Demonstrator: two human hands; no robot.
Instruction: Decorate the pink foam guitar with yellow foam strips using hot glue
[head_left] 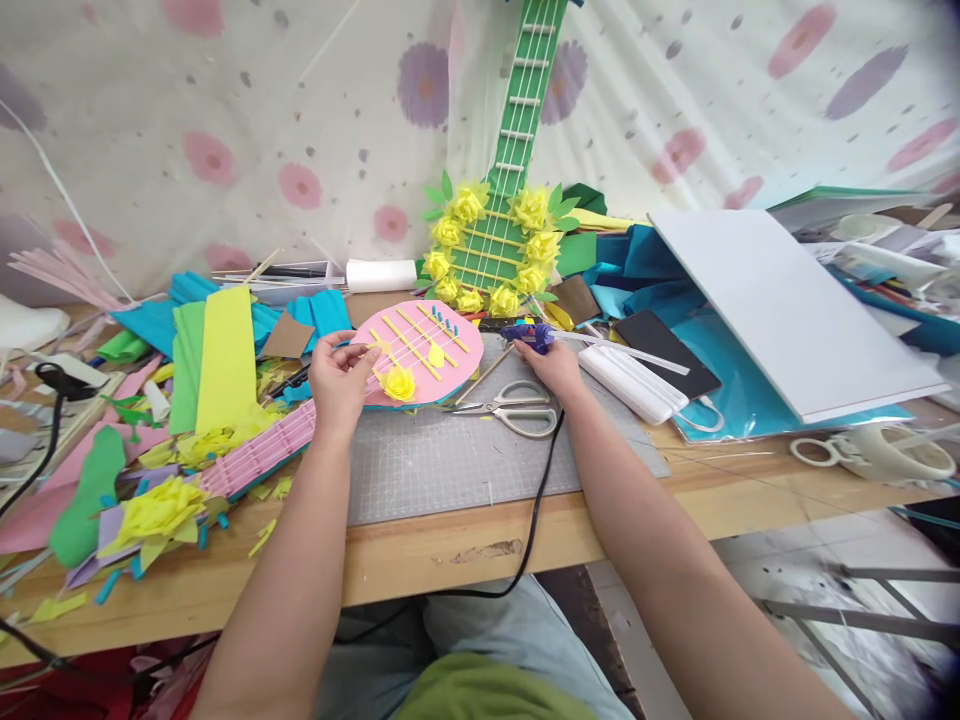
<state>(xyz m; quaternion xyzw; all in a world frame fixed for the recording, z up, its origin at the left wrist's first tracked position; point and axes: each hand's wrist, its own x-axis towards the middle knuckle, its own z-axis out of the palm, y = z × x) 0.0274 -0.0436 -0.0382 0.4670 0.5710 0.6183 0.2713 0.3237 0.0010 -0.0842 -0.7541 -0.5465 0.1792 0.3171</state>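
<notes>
My left hand (341, 385) is closed in a pinch over the left side of a pink paper guitar body (457, 365). Between its fingertips shows a small yellow paper piece (382, 347), partly hidden. The body carries yellow strips, white strings, blue pegs, a yellow paper flower (397, 383) and a yellow paper leaf (436, 354). Its pink neck (262, 452) runs down left beneath my left wrist to another yellow flower (161, 512). My right hand (559, 368) grips a purple glue gun (528, 337), nozzle to the left, a glue stick (637, 352) protruding behind.
Scissors (517, 410) lie on the grey cutting mat (427, 470), with a black cord (541, 500) beside them. A green paper guitar (517, 130) stands behind. Coloured paper scraps (225, 350) crowd the left. On the right are a white board (787, 300) and a white cup (892, 455).
</notes>
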